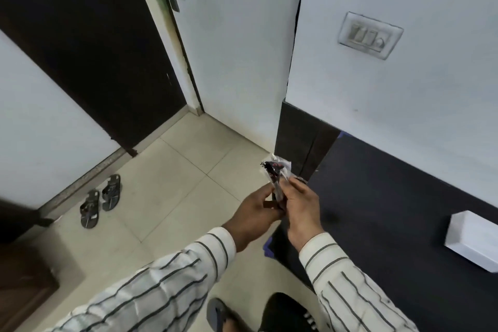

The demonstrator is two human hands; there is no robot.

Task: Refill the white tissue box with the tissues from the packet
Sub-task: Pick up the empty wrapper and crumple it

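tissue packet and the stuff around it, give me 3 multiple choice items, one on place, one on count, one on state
1. Where is the white tissue box?
A. on the dark table
B. on the floor
C. in the left hand

2. How many sandals lie by the dark door?
A. one
B. two
C. four

3. How is the packet held?
A. by the left hand alone
B. lying on the floor
C. between both hands

Answers:
1. A, it rests on the tabletop at the right edge.
2. B, a pair lies side by side.
3. C, the left hand and right hand both grip it.
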